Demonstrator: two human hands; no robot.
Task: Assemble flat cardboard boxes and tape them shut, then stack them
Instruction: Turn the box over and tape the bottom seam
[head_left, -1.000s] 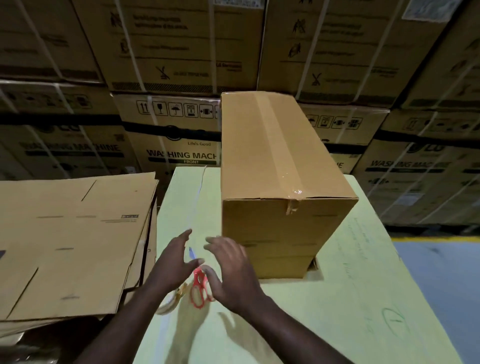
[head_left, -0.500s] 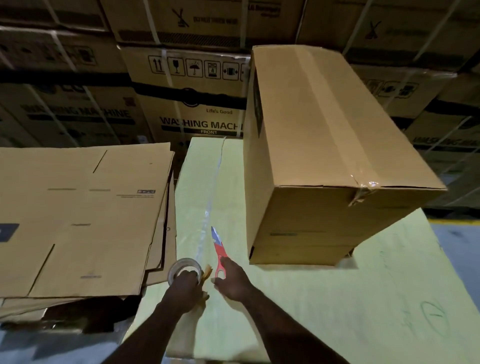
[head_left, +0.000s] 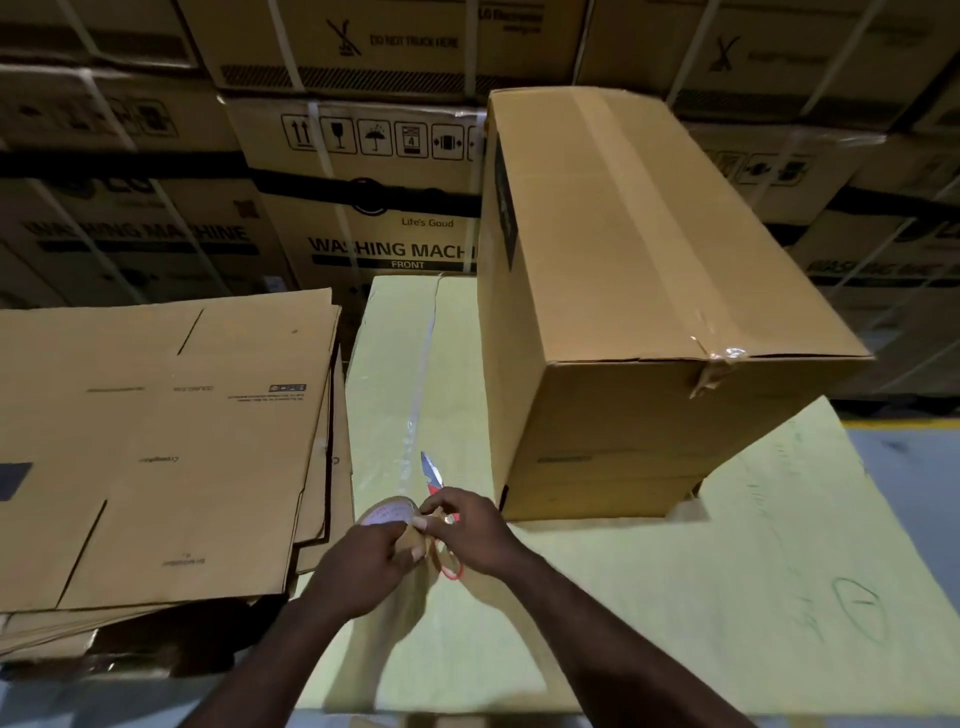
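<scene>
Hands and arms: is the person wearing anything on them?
No gloves on the left hand or the right hand. Both forearms are uncovered, with no sleeve, watch or wristband in view. A small glint on a right finger may be a ring; too small to tell.

- Centre strapped carton (head_left: 363, 208): "Life's Good", "WASHING MACHI" (cut off by the box in front) and "FRONT". A row of handling symbols, one bearing "4".
- Upper carton (head_left: 410, 41): "DO NOT TRUCK HERE".
- Left carton (head_left: 130, 228): "WASHING MACHINE", blurred.
- Flat cardboard sheets (head_left: 156, 441): small print, illegible.
</scene>
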